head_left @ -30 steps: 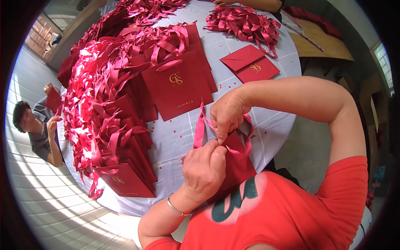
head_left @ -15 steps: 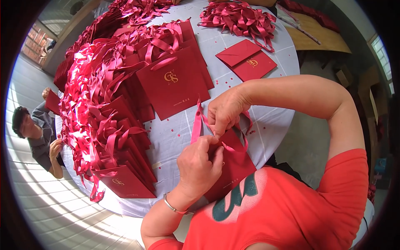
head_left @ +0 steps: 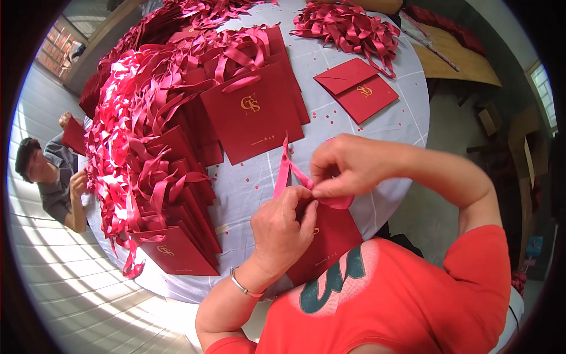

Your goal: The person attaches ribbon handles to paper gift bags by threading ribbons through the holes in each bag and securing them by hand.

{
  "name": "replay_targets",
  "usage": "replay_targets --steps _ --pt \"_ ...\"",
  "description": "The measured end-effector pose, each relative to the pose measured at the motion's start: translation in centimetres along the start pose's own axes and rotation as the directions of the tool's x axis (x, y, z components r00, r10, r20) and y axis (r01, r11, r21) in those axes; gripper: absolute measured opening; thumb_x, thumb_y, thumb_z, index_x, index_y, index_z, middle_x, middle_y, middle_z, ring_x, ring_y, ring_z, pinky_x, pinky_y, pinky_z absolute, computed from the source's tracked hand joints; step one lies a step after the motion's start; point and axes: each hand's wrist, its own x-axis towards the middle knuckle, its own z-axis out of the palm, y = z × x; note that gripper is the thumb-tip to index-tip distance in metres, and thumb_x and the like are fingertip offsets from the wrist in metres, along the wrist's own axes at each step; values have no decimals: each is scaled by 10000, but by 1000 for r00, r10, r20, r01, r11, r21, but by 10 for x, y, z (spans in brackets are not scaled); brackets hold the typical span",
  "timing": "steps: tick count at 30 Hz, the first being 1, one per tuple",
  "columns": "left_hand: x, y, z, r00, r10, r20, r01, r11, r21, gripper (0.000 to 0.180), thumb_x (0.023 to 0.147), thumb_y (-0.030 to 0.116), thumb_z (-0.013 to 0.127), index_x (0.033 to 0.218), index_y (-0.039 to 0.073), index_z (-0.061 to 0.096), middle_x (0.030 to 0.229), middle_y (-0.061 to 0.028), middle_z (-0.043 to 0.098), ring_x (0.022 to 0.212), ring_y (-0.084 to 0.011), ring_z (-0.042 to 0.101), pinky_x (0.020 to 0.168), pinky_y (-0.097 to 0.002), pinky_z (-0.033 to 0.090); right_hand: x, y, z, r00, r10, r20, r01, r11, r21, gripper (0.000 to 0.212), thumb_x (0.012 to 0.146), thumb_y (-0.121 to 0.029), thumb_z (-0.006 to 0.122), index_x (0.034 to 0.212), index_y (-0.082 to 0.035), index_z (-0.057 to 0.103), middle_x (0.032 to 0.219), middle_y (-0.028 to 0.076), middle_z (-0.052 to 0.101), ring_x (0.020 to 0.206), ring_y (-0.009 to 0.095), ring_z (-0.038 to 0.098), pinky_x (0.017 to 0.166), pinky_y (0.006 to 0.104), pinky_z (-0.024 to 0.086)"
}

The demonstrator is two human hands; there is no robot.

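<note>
Left hand (head_left: pixel 282 227) hides the red bag's (head_left: pixel 330 239) upper corner — ribbon (head_left: pixel 283 171) partly lost beneath the right hand (head_left: pixel 346 168) — and another person's arm (head_left: pixel 380 5), cut off up top!

Red paper bag (head_left: pixel 335 236), partly covered, pink ribbon (head_left: pixel 283 171) at its top

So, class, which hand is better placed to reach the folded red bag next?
Probably the right hand: it's nearer the folded red bag; the left hand is farther off.

The left hand (head_left: pixel 282 227) curls in a pinch. At its two o'clock, the right hand (head_left: pixel 348 168) pinches too, elbow (head_left: pixel 479 197) bent.
</note>
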Motion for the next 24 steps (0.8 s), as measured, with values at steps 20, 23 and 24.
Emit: replay_targets --steps 20,23,24 --pt "-1 12 -7 980 192 -56 -184 975 122 224 736 68 797 897 96 644 741 -60 675 601 -248 629 554 -359 473 27 -1 -15 931 247 269 -277 958 80 253 925 -230 671 848 8 710 655 4 627 576 86 581 505 286 461" --pt "-2 11 -4 968 244 -58 -233 960 157 183 768 76 757 901 97 634 754 -34 661 632 -224 630 567 -348 447 48 -10 -22 819 260 511 -253 964 -84 308 905 -280 681 717 -37 677 588 -38 534 529 72 466 472 274 375" --pt "-3 8 -4 966 252 -64 -238 956 169 180 773 71 752 904 92 630 762 -39 658 643 -228 631 575 -349 448 58 -7 -20 817 254 517 -245 966 -87 308 905 -280 681 717 -37 677 588 -38 534 529 72 466 472 274 375"
